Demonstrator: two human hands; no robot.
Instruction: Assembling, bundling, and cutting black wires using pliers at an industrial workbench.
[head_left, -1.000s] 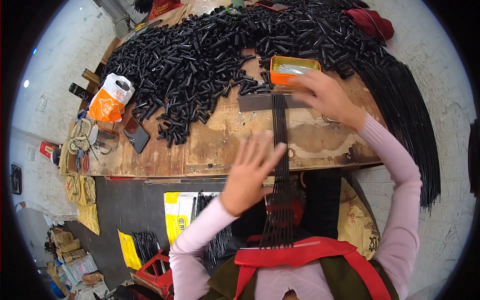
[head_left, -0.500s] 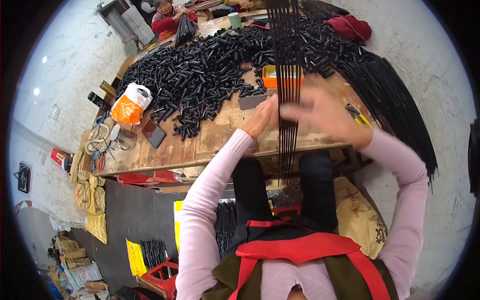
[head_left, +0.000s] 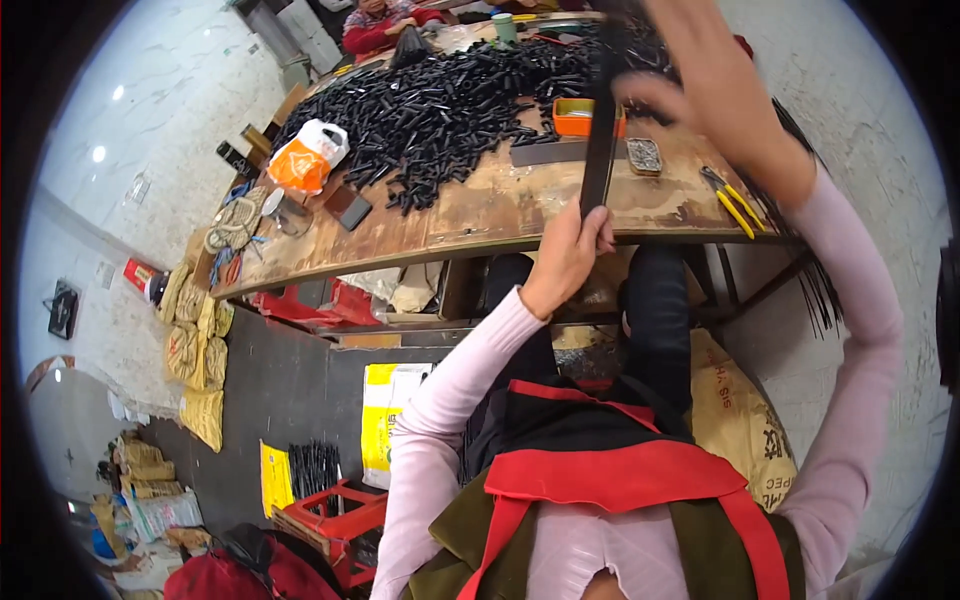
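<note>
I hold a bundle of long thin black rods (head_left: pixel 600 150) upright in front of me. My left hand (head_left: pixel 568 255) grips the bundle's lower end at the table's front edge. My right hand (head_left: pixel 715 85) is raised and closed on the bundle's upper part, near the top of the view. Behind the bundle a large heap of short black tubes (head_left: pixel 450 105) covers the worn wooden table (head_left: pixel 480 215). A small orange tray (head_left: pixel 572 118) stands by the heap, partly hidden by the rods.
Yellow-handled pliers (head_left: pixel 733 200) and a small tin of bits (head_left: pixel 645 155) lie at the table's right. An orange-and-white plastic bag (head_left: pixel 308 155) sits on the left. More long rods hang off the right edge (head_left: pixel 820 280). Another person in red (head_left: pixel 385 20) works at the far end. Sacks and a red crate are on the floor.
The rod bundle has gone from lying flat on the table to standing upright. My left hand slid down to its lower end, and my right hand rose to its top.
</note>
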